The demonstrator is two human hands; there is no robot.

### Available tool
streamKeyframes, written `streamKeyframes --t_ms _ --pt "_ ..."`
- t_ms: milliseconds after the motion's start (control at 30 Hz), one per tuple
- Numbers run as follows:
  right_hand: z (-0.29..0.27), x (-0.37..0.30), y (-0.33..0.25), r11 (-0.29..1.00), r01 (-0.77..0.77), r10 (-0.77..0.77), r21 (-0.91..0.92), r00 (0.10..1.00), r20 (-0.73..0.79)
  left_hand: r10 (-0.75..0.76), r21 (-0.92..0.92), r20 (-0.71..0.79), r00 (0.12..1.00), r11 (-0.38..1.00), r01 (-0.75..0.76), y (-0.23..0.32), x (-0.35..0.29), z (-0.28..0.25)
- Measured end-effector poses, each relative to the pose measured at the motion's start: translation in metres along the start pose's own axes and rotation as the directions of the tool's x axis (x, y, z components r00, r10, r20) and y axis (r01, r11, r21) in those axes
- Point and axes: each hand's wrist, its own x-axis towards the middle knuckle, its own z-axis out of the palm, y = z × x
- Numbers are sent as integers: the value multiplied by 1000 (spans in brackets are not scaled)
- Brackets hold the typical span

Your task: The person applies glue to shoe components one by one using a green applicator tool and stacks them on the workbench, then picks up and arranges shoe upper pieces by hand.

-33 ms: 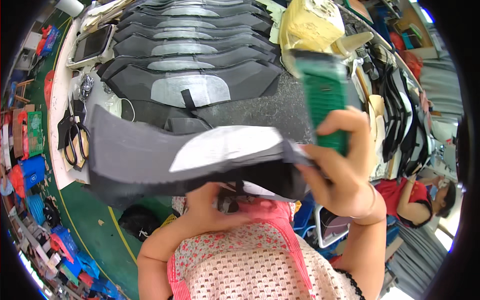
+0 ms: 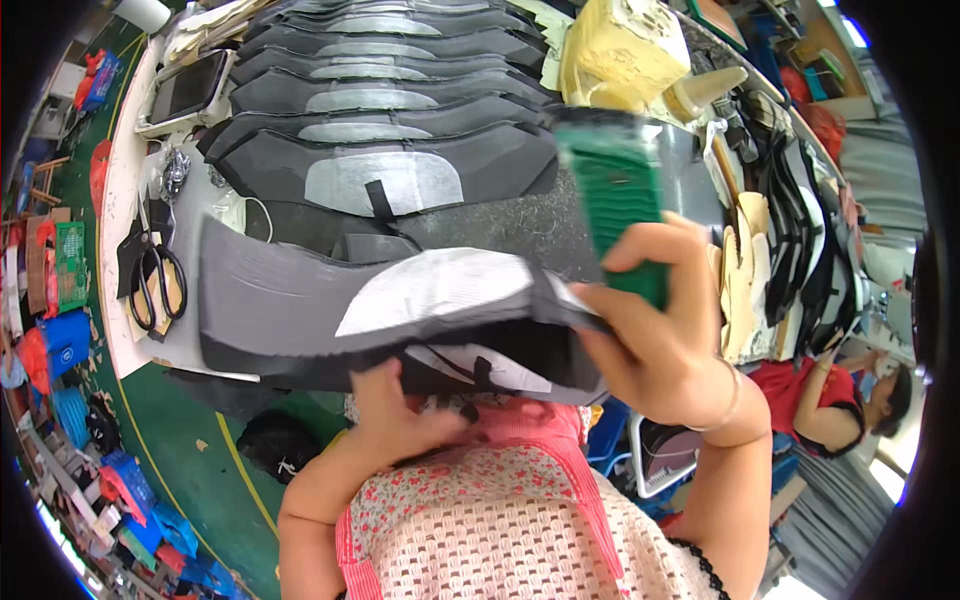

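Note:
A curved dark grey piece of sheet material (image 2: 275, 290) with a white oval patch (image 2: 435, 290) spans the space in front of my body. Its black underside shows along the lower edge. My right hand (image 2: 665, 345) pinches the right end of this piece. The same hand also grips a flat, ribbed green tool (image 2: 625, 195), held upright; its dark top end is blurred. Below the piece, my left hand (image 2: 395, 415) has thumb and fingers apart, with the thumb at the lower edge. Whether the thumb presses on the piece is hard to see.
Overlapping grey pieces with white patches (image 2: 385, 180) lie in a row across the dark table. Black-handled scissors (image 2: 157, 285) and a screen device (image 2: 188, 88) are at left. A yellow block (image 2: 630, 50) stands at the back right. Another person (image 2: 825, 400) sits at right.
My right hand and the green tool have shifted left and slightly down. The grey piece has tilted, showing more of its underside. My left hand has moved a little left.

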Motion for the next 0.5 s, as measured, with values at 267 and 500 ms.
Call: streamKeyframes --t_ms 267,500 --pt "132 44 37 858 341 -440 -383 874 -208 -286 -614 -528 799 779 -127 -35 71 -84" --pt "113 55 54 980 178 -180 -92 984 -15 47 293 -726 686 924 246 -54 90 -89"
